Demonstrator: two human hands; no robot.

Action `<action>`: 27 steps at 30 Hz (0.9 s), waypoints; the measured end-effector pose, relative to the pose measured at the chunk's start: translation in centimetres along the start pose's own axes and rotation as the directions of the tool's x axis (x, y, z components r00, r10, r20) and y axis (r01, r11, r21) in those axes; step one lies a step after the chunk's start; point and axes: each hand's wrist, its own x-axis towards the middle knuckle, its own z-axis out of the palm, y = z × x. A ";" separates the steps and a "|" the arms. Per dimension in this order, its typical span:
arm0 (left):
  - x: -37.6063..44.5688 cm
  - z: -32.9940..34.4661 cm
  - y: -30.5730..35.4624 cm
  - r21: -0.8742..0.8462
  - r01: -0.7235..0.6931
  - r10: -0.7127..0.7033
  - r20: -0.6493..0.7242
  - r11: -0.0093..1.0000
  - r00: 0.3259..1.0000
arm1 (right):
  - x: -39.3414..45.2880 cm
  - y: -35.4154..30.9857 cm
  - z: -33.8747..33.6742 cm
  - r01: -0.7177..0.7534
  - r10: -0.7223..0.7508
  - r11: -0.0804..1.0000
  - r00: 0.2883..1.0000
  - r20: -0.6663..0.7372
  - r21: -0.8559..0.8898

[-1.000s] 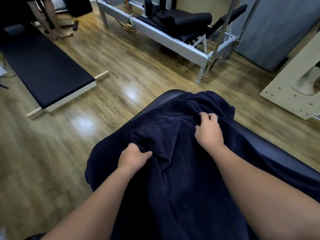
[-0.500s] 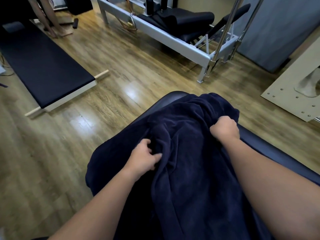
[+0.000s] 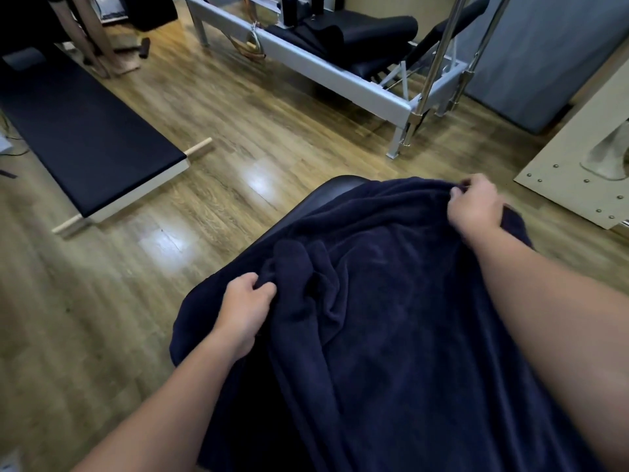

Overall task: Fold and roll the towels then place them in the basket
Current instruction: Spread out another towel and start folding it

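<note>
A dark navy towel (image 3: 391, 318) lies rumpled over a black padded worktop (image 3: 326, 195). The left hand (image 3: 243, 310) grips a bunched fold at about 8 o'clock; the right hand (image 3: 474, 207) pinches the far edge around 2 o'clock. A black mat (image 3: 81, 131) lies on the wood floor (image 3: 238, 131) at 10 o'clock, and a metal-framed exercise machine (image 3: 340, 73) stands at 12.

the towel (image 3: 391, 318) hides most of the bench (image 3: 326, 195) and runs off the bottom edge.

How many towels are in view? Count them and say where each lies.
1: a navy towel lies rumpled over the dark padded bench, gripped by the left hand and right hand. Its folds could hide another.
</note>
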 end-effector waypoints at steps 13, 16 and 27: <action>-5.0 -3.0 0.2 0.196 -0.113 0.071 0.208 0.974 0.976 | -20.0 4.7 5.2 0.362 -0.240 0.923 0.809 0.536 -0.132; -8.0 -1.8 0.2 0.261 -0.323 0.210 0.380 0.910 0.901 | -22.8 4.3 3.1 0.366 -0.316 0.931 0.819 0.478 -0.012; -18.0 7.9 -4.2 0.389 -0.806 0.196 0.836 0.446 0.512 | -30.1 8.2 -5.6 -0.063 0.050 0.998 0.842 0.537 0.005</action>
